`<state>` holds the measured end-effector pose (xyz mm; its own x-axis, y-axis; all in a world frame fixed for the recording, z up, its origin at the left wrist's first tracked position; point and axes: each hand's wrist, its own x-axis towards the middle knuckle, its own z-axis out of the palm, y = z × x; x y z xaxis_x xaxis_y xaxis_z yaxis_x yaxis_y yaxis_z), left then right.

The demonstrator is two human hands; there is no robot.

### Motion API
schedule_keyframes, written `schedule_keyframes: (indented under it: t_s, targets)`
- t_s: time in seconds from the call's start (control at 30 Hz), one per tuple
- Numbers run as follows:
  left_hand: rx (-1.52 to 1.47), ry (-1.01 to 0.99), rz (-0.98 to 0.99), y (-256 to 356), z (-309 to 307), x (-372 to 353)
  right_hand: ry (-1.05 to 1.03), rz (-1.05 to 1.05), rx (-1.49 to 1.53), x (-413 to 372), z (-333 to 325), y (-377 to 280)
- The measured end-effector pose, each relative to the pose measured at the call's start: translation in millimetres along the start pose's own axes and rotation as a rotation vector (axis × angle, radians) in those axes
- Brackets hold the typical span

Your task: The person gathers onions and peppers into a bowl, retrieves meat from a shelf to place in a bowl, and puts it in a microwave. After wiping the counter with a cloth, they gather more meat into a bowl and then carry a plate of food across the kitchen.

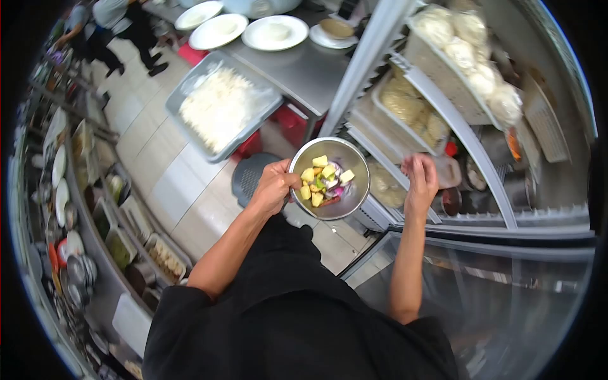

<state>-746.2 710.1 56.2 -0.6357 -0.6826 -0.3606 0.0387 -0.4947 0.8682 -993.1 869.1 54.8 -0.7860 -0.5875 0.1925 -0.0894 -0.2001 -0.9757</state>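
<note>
In front of an open refrigerator, the left hand [273,187] holds a round stainless-steel bowl [342,206] at chest height. Its grip is closed on the near rim, with the thumb hooked over the edge and inside. The bowl is in the air between the two arms, over the tiled floor, and carries yellow cubed pieces [320,161] mixed with purple onion slices [334,182] and a few green bits.

The right hand [421,180] is just beside the bowl, raised at the front edge of a refrigerator shelf [472,145], with the fingers bent. I cannot tell whether its grip has anything in it.

On the shelves above that hand sit a white plastic tray of pale noodles [411,107] and a white basket of pale round lumps [472,47].

Beyond the bowl, a grey metal tray of white shredded food [221,107] juts out over the edge of a steel surface [307,73], which also bears three white round plates [275,31]. A grey round bin [250,177] stands on the floor below the left hand. Another person in dark clothes [117,28] stands well apart, farther along the aisle.
</note>
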Motion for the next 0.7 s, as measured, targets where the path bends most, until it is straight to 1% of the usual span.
schedule_keyframes:
  t_s: [0.03, 0.07, 0.1, 0.13, 0.17, 0.2, 0.23, 0.3, 0.4, 0.57, 0.7]
  targets:
    - [0.004, 0.04, -0.004, -8, -13, -1, 0.194, 0.127, -0.002, -23, -9, 46]
    - [-0.028, 0.073, 0.033, -15, -27, -2, 0.393, 0.256, -0.01, -57, -20, 94]
    - [-0.057, 0.099, 0.073, -18, -41, -6, 0.436, 0.453, -0.21, -107, -38, 146]
    - [-0.051, 0.137, 0.06, -16, -52, -13, 0.513, 0.516, -0.257, -184, -73, 243]
    - [-0.046, 0.155, 0.069, -15, -67, -18, 0.61, 0.85, -0.026, -275, -79, 280]
    - [-0.055, 0.184, 0.066, -16, -84, -24, 0.625, 1.097, 0.033, -338, -75, 283]
    - [-0.068, 0.218, 0.062, -16, -101, -31, 0.646, 1.256, 0.068, -385, -66, 284]
    - [-0.12, 0.303, 0.093, -11, -134, -47, 0.62, 1.411, 0.08, -441, -46, 268]
    - [-0.226, 0.39, 0.101, -5, -194, -75, 0.516, 1.404, 0.026, -448, -15, 251]
    - [-0.275, 0.511, 0.199, 12, -289, -129, 0.27, 1.241, -0.102, -394, 58, 230]
    - [-0.331, 0.627, 0.312, 11, -360, -174, 0.069, 1.134, -0.186, -354, 127, 218]
